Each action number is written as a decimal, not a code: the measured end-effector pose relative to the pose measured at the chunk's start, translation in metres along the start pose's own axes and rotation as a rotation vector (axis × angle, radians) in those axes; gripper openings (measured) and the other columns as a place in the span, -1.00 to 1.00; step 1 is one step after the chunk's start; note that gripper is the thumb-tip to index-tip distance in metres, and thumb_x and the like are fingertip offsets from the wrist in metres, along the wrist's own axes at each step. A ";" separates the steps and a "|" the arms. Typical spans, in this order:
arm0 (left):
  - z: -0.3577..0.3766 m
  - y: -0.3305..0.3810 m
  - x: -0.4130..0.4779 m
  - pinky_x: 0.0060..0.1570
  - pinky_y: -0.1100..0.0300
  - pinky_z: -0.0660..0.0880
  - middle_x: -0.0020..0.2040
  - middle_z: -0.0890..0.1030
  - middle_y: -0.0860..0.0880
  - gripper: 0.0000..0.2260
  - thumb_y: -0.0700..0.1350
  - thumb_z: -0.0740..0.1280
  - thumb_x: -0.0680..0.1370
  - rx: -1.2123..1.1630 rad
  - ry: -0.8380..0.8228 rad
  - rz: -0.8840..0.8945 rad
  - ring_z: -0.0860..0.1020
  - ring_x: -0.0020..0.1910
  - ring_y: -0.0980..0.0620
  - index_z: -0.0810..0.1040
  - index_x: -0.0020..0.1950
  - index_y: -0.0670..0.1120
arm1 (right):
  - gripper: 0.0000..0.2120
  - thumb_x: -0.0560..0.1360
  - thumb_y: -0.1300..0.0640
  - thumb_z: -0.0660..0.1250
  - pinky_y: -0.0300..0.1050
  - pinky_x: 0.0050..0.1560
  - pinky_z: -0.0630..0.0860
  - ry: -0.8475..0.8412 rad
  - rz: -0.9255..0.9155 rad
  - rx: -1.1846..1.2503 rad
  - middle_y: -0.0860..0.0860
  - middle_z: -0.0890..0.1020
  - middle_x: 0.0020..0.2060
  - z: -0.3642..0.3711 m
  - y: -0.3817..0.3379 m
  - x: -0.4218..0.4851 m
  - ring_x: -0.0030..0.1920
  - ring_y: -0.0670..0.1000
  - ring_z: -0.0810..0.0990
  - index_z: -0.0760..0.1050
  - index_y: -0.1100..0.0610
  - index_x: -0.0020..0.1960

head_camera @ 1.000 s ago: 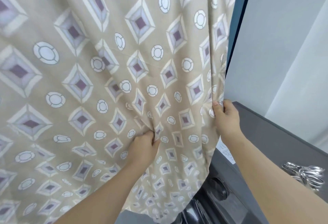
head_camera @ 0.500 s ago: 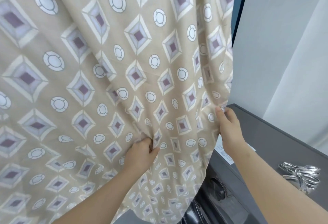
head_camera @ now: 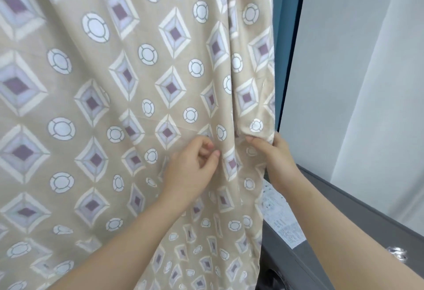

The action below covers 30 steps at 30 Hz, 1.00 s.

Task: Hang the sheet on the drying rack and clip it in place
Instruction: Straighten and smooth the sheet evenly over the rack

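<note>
Sheet [head_camera: 137, 83] hangs down in front, its top and the drying rack out of view. The right hand [head_camera: 273, 152] grips its right edge. The left hand [head_camera: 195, 165] is curled against the cloth; whether it pinches any I cannot tell. This looks like straightening, and the next move calls for clipping along the top.

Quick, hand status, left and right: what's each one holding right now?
Left hand: fingers curled against the beige diamond-and-circle patterned sheet; a grip cannot be told.
Right hand: holding the sheet's right edge.

A dark grey appliance top [head_camera: 339, 200] bears a white printed label [head_camera: 282, 221] and shiny metal clips [head_camera: 398, 254].
</note>
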<state>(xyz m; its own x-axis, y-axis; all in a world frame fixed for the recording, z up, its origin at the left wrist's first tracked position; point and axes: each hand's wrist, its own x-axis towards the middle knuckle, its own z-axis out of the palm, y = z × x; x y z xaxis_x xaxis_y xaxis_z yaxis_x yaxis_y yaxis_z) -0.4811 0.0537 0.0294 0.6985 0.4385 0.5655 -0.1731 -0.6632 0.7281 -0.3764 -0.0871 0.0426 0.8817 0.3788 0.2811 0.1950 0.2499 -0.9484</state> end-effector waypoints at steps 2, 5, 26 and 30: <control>-0.004 0.018 0.017 -0.14 -0.03 0.54 -0.30 0.57 0.17 -0.87 -0.01 0.32 0.47 0.004 0.035 0.073 0.57 -0.30 0.09 0.41 -0.19 0.21 | -0.84 0.45 0.19 0.38 -0.03 0.00 0.55 -0.031 -0.046 0.021 0.02 0.69 -0.08 0.006 -0.019 0.006 -0.06 0.04 0.66 0.56 0.03 0.01; -0.005 0.041 0.031 -0.10 0.05 0.51 -0.27 0.54 0.20 -0.86 -0.03 0.29 0.53 0.016 0.073 0.149 0.54 -0.26 0.17 0.37 -0.13 0.20 | -0.93 0.52 0.15 0.31 -0.07 -0.03 0.54 -0.045 -0.061 0.111 0.02 0.68 -0.15 0.016 -0.044 0.016 -0.12 0.02 0.65 0.56 0.07 -0.02; -0.053 0.133 0.151 0.03 0.14 0.35 0.01 0.54 -0.01 -0.75 -0.11 0.18 0.40 0.420 0.340 0.611 0.44 0.09 -0.08 0.55 0.01 -0.09 | -0.89 0.54 0.12 0.29 -0.31 -0.52 0.45 -0.008 -0.138 0.169 0.03 0.49 -0.39 0.060 -0.195 0.099 -0.51 -0.05 0.49 0.42 0.16 -0.10; -0.073 0.159 0.177 -0.01 0.11 0.37 0.00 0.56 -0.05 -0.83 -0.17 0.25 0.42 0.491 0.413 0.711 0.45 0.08 -0.13 0.56 -0.03 -0.10 | -0.79 0.56 0.12 0.26 -0.21 -0.28 0.57 -0.053 -0.187 0.247 0.11 0.62 -0.18 0.069 -0.231 0.115 -0.28 0.02 0.60 0.53 0.22 0.09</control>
<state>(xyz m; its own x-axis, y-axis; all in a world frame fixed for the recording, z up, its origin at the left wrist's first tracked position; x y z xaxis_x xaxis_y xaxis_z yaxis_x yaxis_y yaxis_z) -0.4359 0.0697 0.2735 0.2254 -0.0481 0.9731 -0.0863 -0.9958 -0.0293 -0.3497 -0.0402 0.3036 0.8153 0.3505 0.4609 0.2357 0.5262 -0.8171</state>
